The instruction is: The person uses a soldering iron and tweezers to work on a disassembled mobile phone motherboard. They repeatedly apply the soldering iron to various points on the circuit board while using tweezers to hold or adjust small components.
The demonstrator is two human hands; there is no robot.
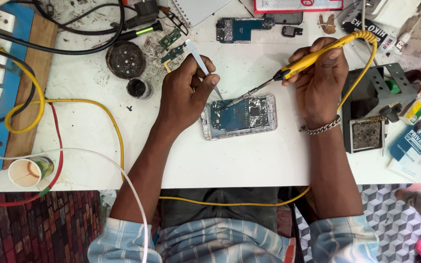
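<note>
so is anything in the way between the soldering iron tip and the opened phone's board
Nothing visible. The soldering iron in the right hand reaches the opened phone freely; the tweezers in the left hand come in beside the tip.

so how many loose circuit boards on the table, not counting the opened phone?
3. A large blue board at top centre, and two small green boards just left of the tweezers in the left hand. More may be hidden in the clutter.
</note>
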